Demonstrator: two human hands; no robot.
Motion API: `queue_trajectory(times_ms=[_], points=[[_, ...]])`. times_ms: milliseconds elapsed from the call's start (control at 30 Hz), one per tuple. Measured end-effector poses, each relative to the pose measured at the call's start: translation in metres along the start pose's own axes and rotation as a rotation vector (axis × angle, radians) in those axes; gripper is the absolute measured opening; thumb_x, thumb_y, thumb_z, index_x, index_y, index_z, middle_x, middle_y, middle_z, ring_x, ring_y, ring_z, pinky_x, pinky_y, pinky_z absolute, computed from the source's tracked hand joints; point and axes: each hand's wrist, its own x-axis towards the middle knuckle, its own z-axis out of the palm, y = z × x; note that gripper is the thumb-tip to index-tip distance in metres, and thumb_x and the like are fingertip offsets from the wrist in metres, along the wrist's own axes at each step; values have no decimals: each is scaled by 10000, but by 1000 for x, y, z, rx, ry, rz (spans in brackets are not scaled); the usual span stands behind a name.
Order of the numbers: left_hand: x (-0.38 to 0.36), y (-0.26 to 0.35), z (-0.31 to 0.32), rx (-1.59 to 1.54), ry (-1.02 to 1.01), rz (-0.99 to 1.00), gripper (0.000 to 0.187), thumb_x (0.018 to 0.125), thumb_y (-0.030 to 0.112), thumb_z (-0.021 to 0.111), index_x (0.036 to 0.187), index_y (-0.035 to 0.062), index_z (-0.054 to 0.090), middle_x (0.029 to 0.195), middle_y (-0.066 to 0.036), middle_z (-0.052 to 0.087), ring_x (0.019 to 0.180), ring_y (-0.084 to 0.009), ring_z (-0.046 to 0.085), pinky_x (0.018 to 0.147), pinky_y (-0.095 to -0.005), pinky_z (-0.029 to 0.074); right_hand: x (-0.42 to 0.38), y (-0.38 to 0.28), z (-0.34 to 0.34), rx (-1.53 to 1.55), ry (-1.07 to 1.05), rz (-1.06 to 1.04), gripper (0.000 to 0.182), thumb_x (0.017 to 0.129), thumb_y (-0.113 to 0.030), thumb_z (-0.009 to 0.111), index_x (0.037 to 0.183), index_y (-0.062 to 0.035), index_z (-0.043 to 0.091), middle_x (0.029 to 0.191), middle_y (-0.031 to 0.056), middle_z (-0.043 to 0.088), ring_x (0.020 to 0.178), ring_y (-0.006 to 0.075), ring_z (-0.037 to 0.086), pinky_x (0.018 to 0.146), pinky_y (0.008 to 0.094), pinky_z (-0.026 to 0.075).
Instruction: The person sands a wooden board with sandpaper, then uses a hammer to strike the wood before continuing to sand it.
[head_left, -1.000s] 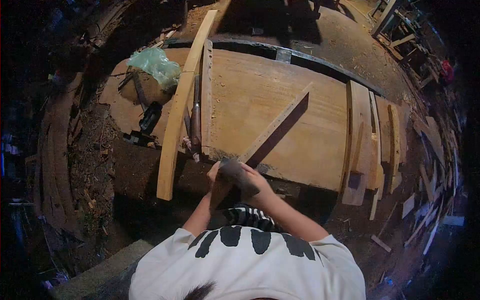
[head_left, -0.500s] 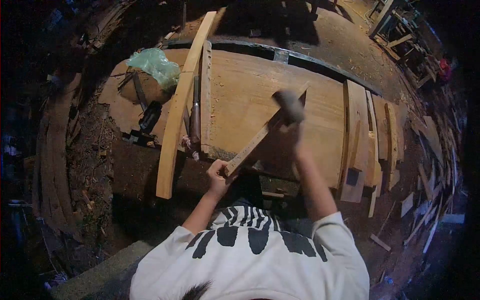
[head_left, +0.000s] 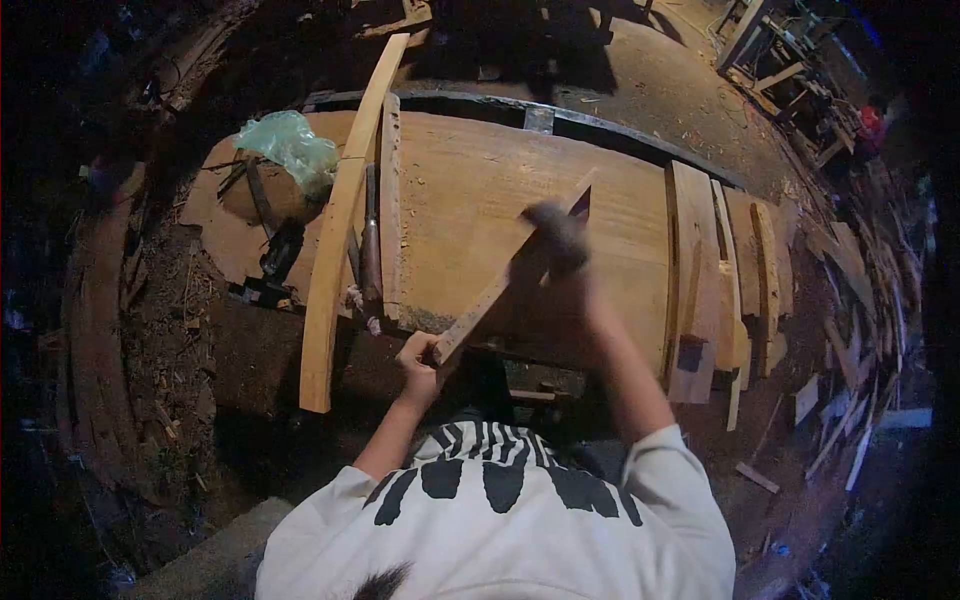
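Note:
My left hand (head_left: pixel 417 364) is closed around the near end of a narrow wooden strip (head_left: pixel 469 325), which has small dark marks along its face. The strip slants up and to the right over the plank bench. Above its far half, my right hand (head_left: pixel 572 287) is closed on a dark, blunt-headed tool that looks like a hammer (head_left: pixel 556 236). Motion blur and shadow hide its handle and exact shape. Beneath it, part of the strip is covered from view.
A long pale plank (head_left: pixel 340 220) crosses the bench (head_left: pixel 480 180) at left, beside a chisel-like tool (head_left: pixel 371 250). Left of it lie a green plastic bag (head_left: pixel 290 145) and a dark tool (head_left: pixel 280 255). Several boards (head_left: pixel 695 260) sit at right; wood scraps (head_left: pixel 850 360) litter the ground.
The whole view has shifted slightly, so the bench appears a little further left. My left hand keeps its hold on the strip, and the hammer stays blurred over the strip's far half.

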Motion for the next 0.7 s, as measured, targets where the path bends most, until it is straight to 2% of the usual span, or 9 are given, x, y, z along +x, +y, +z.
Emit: queue_trajectory(times_ms=[133,200,233,267,333,367,400,433,700], points=[[3,15,-1,65,4,-8,297,750,210,788,768,41,545,706,-5,469,665,-110,479,595,-261,393,27,59,-18,-51,510,21,144,956,-156,454,958,-44,545,727,63,538,707,180,505,643,271,426],[2,5,-2,55,-10,58,306,768,228,771,764,41,530,711,1,460,669,-109,470,592,-263,384,24,9,-9,342,373,487,146,919,-76,495,1043,-18,547,774,68,556,729,156,506,662,290,434],[1,4,-2,46,-15,55,306,768,228,771,764,41,530,711,1,460,669,-109,470,592,-263,384,7,3,20,29,353,431,219,960,-162,448,1111,-43,553,812,72,557,738,167,512,693,301,441],[1,3,-2,52,1,23,302,734,209,788,781,29,551,709,-22,483,652,-137,490,587,-277,402,-2,37,46,204,498,182,230,927,-219,562,1047,-24,583,921,118,642,825,181,603,696,334,484],[3,8,-3,144,19,78,286,694,171,802,795,26,577,703,-51,507,625,-165,502,579,-288,417,-31,-42,40,794,197,377,354,966,-309,498,1188,-33,509,1019,103,625,917,212,578,833,401,475],[4,6,-2,138,11,74,286,694,171,802,795,26,577,703,-51,507,625,-165,502,579,-288,417,-65,4,104,627,95,371,348,945,-175,492,1250,-9,472,1075,126,623,984,299,597,952,438,439],[3,3,-1,73,52,57,279,699,167,798,793,27,575,702,-46,506,622,-159,499,577,-286,416,-57,-60,65,-117,168,-229,394,860,-24,492,1253,-1,492,1106,145,620,1098,336,578,1081,453,326],[4,1,1,7,89,41,273,705,162,794,790,29,572,700,-42,505,620,-153,496,575,-283,415,-75,-55,84,209,172,-261,461,752,27,542,1211,-11,555,1134,145,621,1183,314,540,1138,465,225],[-5,-29,-12,-176,-84,-185,169,764,39,699,828,35,543,790,5,477,748,-98,481,665,-244,403,-38,-24,43,-48,292,-224,446,772,-130,619,1202,-52,532,1065,161,642,998,313,634,1123,549,198]])
